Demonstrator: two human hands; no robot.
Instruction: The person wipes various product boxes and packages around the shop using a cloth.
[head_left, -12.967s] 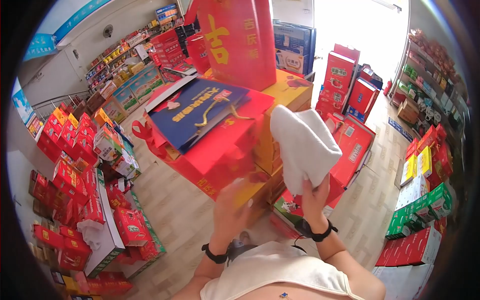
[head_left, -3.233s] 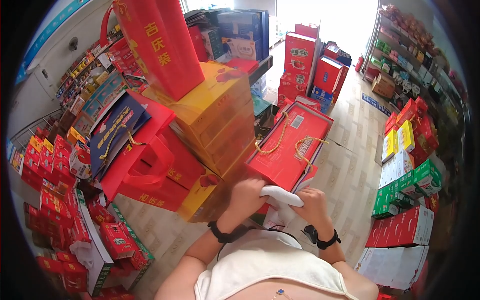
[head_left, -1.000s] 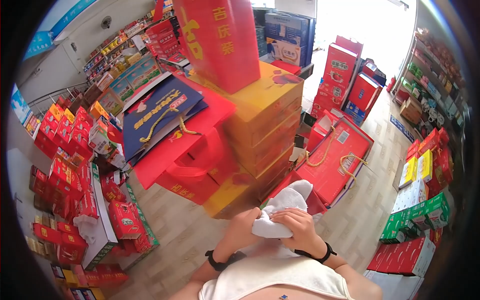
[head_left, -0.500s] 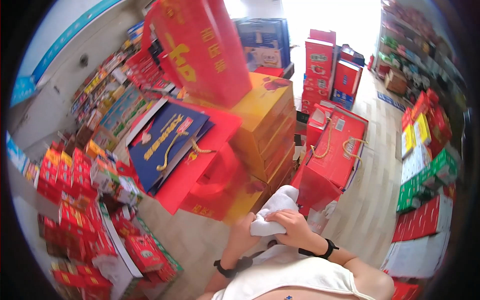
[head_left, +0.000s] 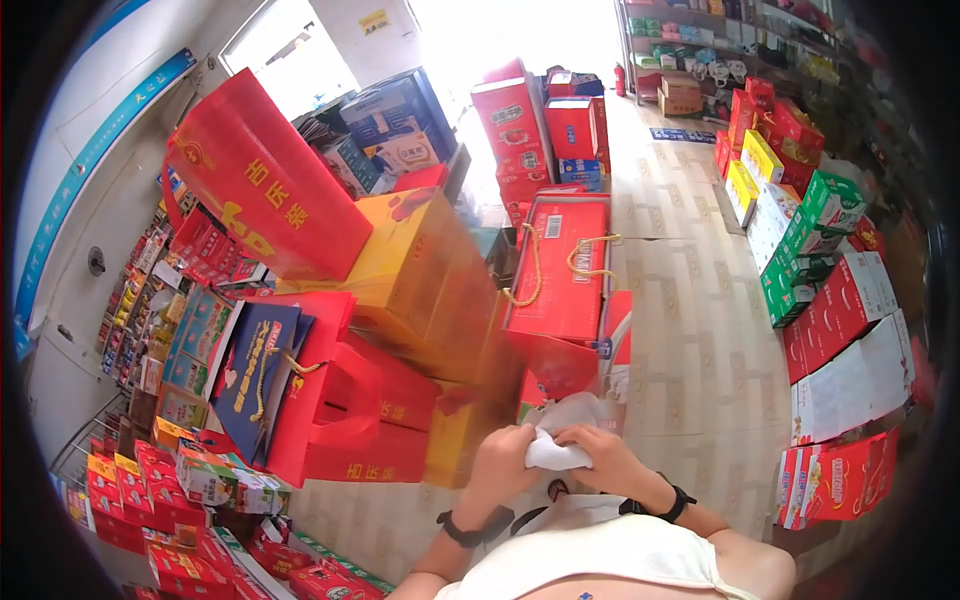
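A crumpled white cloth [head_left: 558,452] is bunched up in front of my body. My left hand [head_left: 503,462] grips it from one side, fingers closed. On the opposite side my right hand [head_left: 598,454] is curled round it too, its thumb and fingers pressed into the fabric. Just beyond the cloth stands a red gift box [head_left: 560,270] with gold rope handles. To the left of it rises a stack of yellow boxes [head_left: 425,270]. Red gift bags [head_left: 365,410] stand against this stack, nearest to my left hand.
A tall red bag [head_left: 270,180] leans on top of the yellow stack. Dark blue bags [head_left: 262,365] lie on the red ones. Along the right wall are green cartons [head_left: 815,240] and a red carton [head_left: 840,315]. A tiled floor [head_left: 690,350] runs between, toward a bright doorway.
My view has turned to the right, so the boxes and bags appear farther left. The cloth has become more tightly bunched between my hands, which both still hold it.
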